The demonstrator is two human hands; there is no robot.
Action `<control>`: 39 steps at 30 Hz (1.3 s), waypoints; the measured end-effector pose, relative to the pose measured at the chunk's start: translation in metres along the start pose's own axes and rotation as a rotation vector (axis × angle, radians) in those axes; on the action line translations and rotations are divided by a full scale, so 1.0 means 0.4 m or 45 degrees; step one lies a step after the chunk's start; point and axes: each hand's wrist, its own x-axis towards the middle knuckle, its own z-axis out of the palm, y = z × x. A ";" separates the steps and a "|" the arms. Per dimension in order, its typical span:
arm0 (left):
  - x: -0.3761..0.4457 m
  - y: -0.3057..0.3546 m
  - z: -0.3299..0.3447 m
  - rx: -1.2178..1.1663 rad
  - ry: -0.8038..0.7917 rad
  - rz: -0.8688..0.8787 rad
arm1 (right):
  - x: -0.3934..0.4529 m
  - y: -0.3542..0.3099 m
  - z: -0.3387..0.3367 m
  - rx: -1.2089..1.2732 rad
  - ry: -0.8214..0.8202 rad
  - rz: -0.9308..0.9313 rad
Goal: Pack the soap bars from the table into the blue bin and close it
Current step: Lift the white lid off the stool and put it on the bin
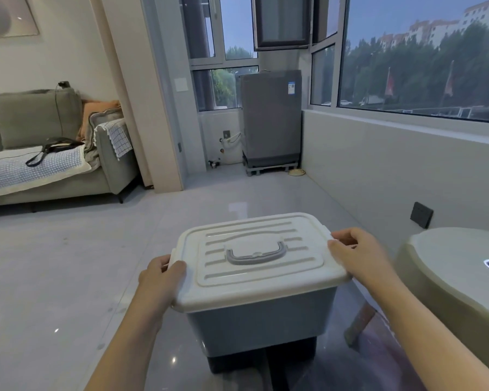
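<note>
Both hands are closed on the white lid (259, 256): the left hand (160, 279) at its left edge, the right hand (356, 253) at its right edge. The lid is seated on the blue bin (261, 323), which rests on a glossy dark table (378, 359); a pale round stool (458, 266) is seen at far right.

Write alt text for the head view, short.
Two hands grip the white lid of a blue bin, left hand and right hand at opposite edges. A sofa, washing machine and windows lie beyond.
</note>
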 end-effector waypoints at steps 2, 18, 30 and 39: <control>-0.002 -0.001 0.001 -0.082 -0.024 -0.050 | 0.002 -0.002 -0.004 0.145 -0.079 0.118; -0.014 -0.004 0.001 -0.262 0.291 -0.017 | 0.003 0.014 -0.011 0.265 -0.203 0.317; -0.009 0.003 0.012 -0.221 0.133 0.017 | -0.011 -0.003 -0.003 0.214 -0.190 0.103; 0.015 0.007 0.006 -0.190 0.188 0.090 | -0.017 -0.008 0.029 0.234 -0.168 0.030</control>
